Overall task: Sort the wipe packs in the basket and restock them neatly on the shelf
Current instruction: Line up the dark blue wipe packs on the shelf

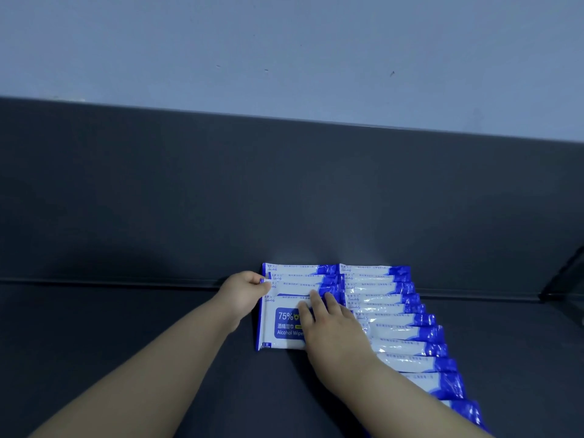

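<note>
Dark shelf (126, 327): I watch left hand (245, 290) pinch left edge of overlapped pack (290, 288) in short row; right hand (331, 330) lies flat, fingers straight, on front wipe pack (281, 327). Long row (395, 311) touches alongside. My call: press lightly, square edges, keep overlap even.

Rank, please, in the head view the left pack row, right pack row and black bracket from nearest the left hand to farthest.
1. left pack row: the left hand pinches it.
2. right pack row: adjoining, rightward.
3. black bracket: far right edge.
</note>
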Demonstrator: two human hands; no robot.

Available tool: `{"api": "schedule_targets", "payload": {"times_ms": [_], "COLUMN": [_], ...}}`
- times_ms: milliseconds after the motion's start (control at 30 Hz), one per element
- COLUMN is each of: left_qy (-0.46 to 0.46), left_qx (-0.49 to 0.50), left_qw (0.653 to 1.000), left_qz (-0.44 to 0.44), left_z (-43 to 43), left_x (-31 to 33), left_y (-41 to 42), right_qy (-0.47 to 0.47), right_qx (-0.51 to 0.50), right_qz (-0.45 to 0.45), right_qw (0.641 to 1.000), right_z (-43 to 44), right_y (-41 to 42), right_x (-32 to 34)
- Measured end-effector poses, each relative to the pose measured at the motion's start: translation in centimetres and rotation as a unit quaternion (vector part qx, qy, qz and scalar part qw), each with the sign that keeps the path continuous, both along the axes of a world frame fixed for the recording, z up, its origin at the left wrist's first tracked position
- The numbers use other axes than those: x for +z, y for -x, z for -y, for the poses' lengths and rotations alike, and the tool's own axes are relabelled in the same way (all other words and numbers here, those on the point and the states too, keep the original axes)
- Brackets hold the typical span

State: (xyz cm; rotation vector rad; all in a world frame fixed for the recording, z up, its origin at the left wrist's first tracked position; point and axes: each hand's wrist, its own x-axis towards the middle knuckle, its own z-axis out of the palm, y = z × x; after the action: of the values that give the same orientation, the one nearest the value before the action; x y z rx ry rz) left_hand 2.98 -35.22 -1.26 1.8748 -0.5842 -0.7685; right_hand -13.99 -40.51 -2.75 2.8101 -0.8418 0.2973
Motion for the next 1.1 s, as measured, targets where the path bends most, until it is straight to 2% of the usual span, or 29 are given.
{"api": "schedule_targets", "payload": {"times_ms": [200,533,733,833,967,1100], "left_qy": [-0.004,0.058,0.047,0.034,0.004,0.001], "left_qx": [0.002,0.033,0.020,0.012,0.009,-0.015], "left_qw": [1.000,0.996,0.995,0.996,0.999,0.997], "left_qz": [0.002,-0.057,-0.089,-0.077,-0.044,-0.073], "left_z": [-0.4,-0.6,-0.6,-0.6,-0.6,-0.3], "left_x": [0.0,-0.3,-0.1,-0.5,-1.3,-0.6], "left_y": [-0.4,-0.1,-0.5,-0.7,-1.3,-0.7], "right_qy": [0.009,-0.009,-0.041,-0.053,-0.066,-0.072], "right_qx": [0.036,0.043,0.022,0.039,0.045,0.042], "right_qz": [-0.001,-0.041,-0.059,-0.116,-0.110,-0.117], "right_qw": [0.999,0.998,0.997,0.991,0.991,0.990], "right_z": [-0.5,0.1,-0.9,-1.0,-1.1,-1.0], "right_y": [-0.1,0.1,0.6,1.0,1.0,1.0], "right_x": [-0.1,0.1,1.6,2.2,2.4,2.6]}}
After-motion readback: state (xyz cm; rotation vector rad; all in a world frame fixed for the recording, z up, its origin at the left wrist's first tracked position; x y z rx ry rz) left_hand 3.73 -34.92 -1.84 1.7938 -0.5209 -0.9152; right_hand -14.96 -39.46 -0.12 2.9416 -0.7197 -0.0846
